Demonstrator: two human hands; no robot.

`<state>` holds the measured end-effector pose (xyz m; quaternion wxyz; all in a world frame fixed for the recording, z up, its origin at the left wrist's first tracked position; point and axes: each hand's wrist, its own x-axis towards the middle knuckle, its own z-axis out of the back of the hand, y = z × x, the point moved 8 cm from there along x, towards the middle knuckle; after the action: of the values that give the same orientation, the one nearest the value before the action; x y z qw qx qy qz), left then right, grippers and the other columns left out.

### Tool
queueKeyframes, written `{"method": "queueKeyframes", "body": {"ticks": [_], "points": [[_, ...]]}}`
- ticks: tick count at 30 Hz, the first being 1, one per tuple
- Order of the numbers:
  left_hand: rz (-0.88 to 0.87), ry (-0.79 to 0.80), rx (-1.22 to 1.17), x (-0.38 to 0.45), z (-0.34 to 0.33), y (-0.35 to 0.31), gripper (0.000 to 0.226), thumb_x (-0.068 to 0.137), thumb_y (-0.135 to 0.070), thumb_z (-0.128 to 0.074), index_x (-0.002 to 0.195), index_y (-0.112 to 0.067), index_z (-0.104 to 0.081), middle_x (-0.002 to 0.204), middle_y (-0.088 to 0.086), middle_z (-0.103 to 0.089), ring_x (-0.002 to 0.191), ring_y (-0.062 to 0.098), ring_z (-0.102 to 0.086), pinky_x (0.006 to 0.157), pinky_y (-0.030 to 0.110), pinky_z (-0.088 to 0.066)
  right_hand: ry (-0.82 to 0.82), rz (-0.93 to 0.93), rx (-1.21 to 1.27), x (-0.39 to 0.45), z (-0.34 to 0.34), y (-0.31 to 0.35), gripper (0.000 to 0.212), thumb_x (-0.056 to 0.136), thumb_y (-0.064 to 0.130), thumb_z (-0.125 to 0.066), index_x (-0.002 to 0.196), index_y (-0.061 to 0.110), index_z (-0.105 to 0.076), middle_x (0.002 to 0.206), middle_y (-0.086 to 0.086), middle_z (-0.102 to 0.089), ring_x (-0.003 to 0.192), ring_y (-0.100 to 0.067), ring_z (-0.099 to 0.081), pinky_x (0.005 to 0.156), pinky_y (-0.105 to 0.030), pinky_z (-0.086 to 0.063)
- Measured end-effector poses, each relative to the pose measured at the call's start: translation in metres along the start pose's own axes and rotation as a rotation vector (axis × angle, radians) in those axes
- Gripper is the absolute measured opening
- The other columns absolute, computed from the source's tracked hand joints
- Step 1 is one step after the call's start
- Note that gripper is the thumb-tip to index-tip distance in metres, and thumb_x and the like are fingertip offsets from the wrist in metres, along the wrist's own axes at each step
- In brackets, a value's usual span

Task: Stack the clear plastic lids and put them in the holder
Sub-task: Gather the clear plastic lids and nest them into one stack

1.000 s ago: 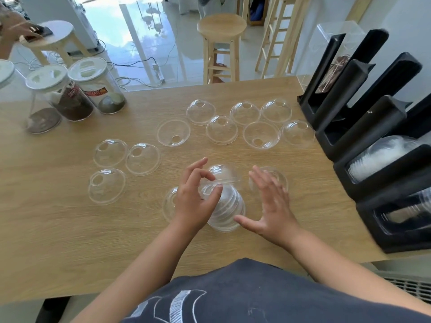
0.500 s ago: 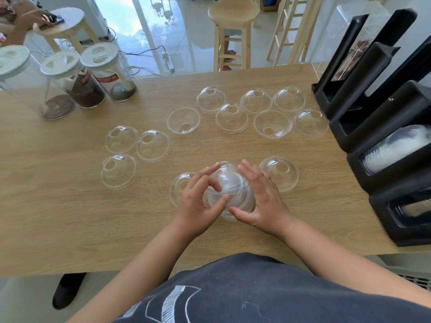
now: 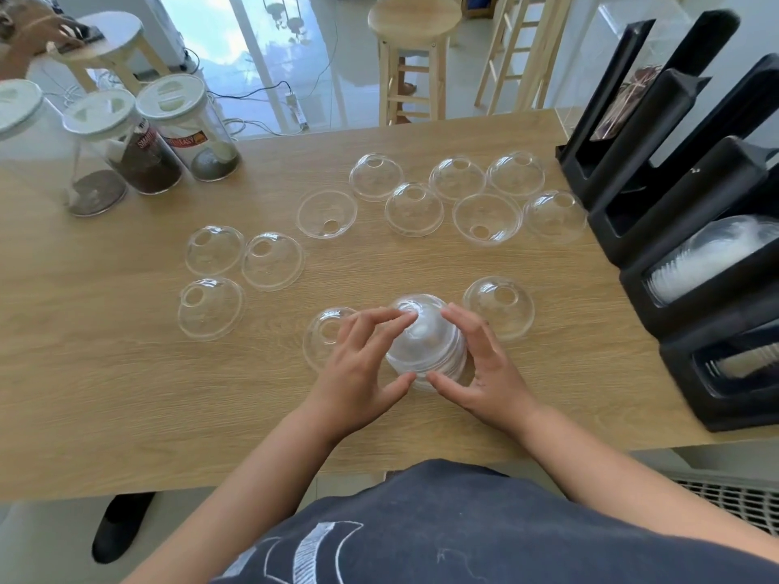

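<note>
Head view. A stack [image 3: 425,343] of nested clear dome lids stands dome-up on the wooden bench [image 3: 126,373], near its front edge and between both hands. The left hand [image 3: 358,364] cups the stack's left side: its fingers [image 3: 381,320] curl over the top of the dome and its thumb presses the lower rim. The right hand [image 3: 484,368] cups the right side in mirror fashion, fingers spread on the upper flank and thumb at the rim, the two thumbs almost meeting at the front. Both hands are half closed around the stack, which rests on the bench

Loose lids lie singly on the bench. One lid [image 3: 324,330] sits just left of the stack, partly hidden behind the left hand; another [image 3: 499,305] sits just right of it, beyond the right fingers. A group of three [image 3: 215,250] lies farther left. A band of seven lies toward the far edge; two of these, one [image 3: 326,214] at its left end and one [image 3: 487,219] near its right end, lie dome-down with the rim upward, the rest dome-up

The black holder [image 3: 683,229] stands along the right edge of the bench, well apart from the stack. It has several slanted slots; one slot [image 3: 712,263] holds a white-looking row of stacked lids, and the nearest slot [image 3: 742,364] holds another row

Three jars [image 3: 177,132] with white caps stand at the far left corner. Stools [image 3: 415,19] stand on the floor beyond the bench
</note>
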<state>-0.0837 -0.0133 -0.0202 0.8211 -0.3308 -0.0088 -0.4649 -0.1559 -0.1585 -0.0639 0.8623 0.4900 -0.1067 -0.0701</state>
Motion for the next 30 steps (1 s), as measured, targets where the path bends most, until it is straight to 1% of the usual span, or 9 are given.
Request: {"method": "queueKeyframes", "body": {"ticks": [3,9,13,16,18,22,25,28,30], "points": [[-0.075,0.039,-0.002,0.005,-0.008,-0.011,0.061,0.080,-0.028,-0.077,0.136,-0.014,-0.056,0.135,0.002,-0.055,0.132,0.029,-0.046,0.113,0.038,-0.034,0.025,-0.035,0.082,-0.002,-0.002,-0.011,0.090,0.074,0.041,-0.079,0.144,0.037,-0.022,0.147,-0.001,-0.041,0.136,-0.016,-0.042,0.107,-0.046,-0.041],[-0.134,0.065,0.056,0.006,-0.014,-0.018,0.053,0.085,-0.031,-0.071,0.134,-0.016,-0.059,0.129,0.001,-0.060,0.133,0.031,-0.045,0.109,0.041,-0.039,0.003,-0.042,-0.065,-0.004,0.009,-0.016,0.093,0.069,0.048,-0.081,0.143,0.036,-0.026,0.146,0.007,-0.042,0.135,-0.009,-0.041,0.111,-0.032,-0.036],[-0.126,0.041,0.085,0.007,-0.012,-0.018,0.052,0.084,-0.031,-0.073,0.133,-0.017,-0.060,0.129,-0.001,-0.061,0.133,0.027,-0.046,0.109,0.042,-0.038,0.016,0.008,-0.100,-0.005,0.016,-0.010,0.090,0.070,0.047,-0.079,0.144,0.027,-0.031,0.142,0.009,-0.041,0.132,-0.006,-0.041,0.109,-0.017,-0.031],[-0.087,0.021,0.046,0.009,-0.006,-0.019,0.052,0.085,-0.035,-0.073,0.133,-0.018,-0.060,0.132,-0.002,-0.059,0.135,0.027,-0.045,0.107,0.047,-0.040,-0.043,0.028,-0.080,-0.006,0.036,-0.005,0.071,0.078,0.033,-0.067,0.142,0.019,-0.039,0.139,0.005,-0.043,0.128,-0.009,-0.045,0.108,-0.027,-0.037],[-0.053,-0.023,0.016,0.009,0.006,-0.016,0.051,0.087,-0.035,-0.071,0.133,-0.016,-0.060,0.134,-0.002,-0.058,0.135,0.027,-0.044,0.107,0.048,-0.040,-0.156,0.045,-0.106,-0.004,0.056,-0.003,0.056,0.081,0.024,-0.057,0.135,0.015,-0.045,0.135,0.000,-0.047,0.126,-0.012,-0.045,0.106,-0.036,-0.039],[0.181,-0.179,0.075,-0.009,0.044,0.025,0.049,0.090,-0.041,-0.059,0.133,-0.017,-0.059,0.137,-0.002,-0.055,0.136,0.025,-0.041,0.110,0.048,-0.036,-0.360,-0.045,-0.302,0.006,0.090,-0.017,0.044,0.081,0.036,-0.054,0.121,0.018,-0.056,0.133,-0.005,-0.047,0.120,-0.018,-0.040,0.102,-0.032,-0.031],[0.388,-0.068,0.221,-0.032,0.049,0.067,0.071,0.082,-0.063,-0.054,0.141,-0.025,-0.046,0.148,-0.002,-0.042,0.141,0.029,-0.030,0.114,0.051,-0.029,-0.270,-0.172,-0.408,0.017,0.090,-0.042,0.048,0.078,0.048,-0.061,0.119,0.023,-0.057,0.139,-0.008,-0.040,0.122,-0.024,-0.034,0.104,-0.040,-0.029],[0.532,0.074,0.212,-0.043,0.030,0.088,0.095,0.068,-0.079,-0.053,0.149,-0.034,-0.030,0.157,-0.003,-0.028,0.147,0.027,-0.017,0.119,0.049,-0.020,-0.202,-0.210,-0.382,0.021,0.087,-0.055,0.043,0.078,0.037,-0.075,0.115,0.020,-0.061,0.144,-0.010,-0.036,0.130,-0.029,-0.034,0.107,-0.045,-0.033],[0.578,0.061,0.100,-0.042,0.017,0.090,0.098,0.064,-0.079,-0.058,0.147,-0.036,-0.029,0.153,-0.003,-0.035,0.143,0.028,-0.026,0.117,0.050,-0.025,-0.184,-0.227,-0.317,0.020,0.086,-0.055,0.037,0.077,0.033,-0.078,0.107,0.020,-0.061,0.149,-0.008,-0.033,0.135,-0.028,-0.032,0.105,-0.040,-0.032]]}}
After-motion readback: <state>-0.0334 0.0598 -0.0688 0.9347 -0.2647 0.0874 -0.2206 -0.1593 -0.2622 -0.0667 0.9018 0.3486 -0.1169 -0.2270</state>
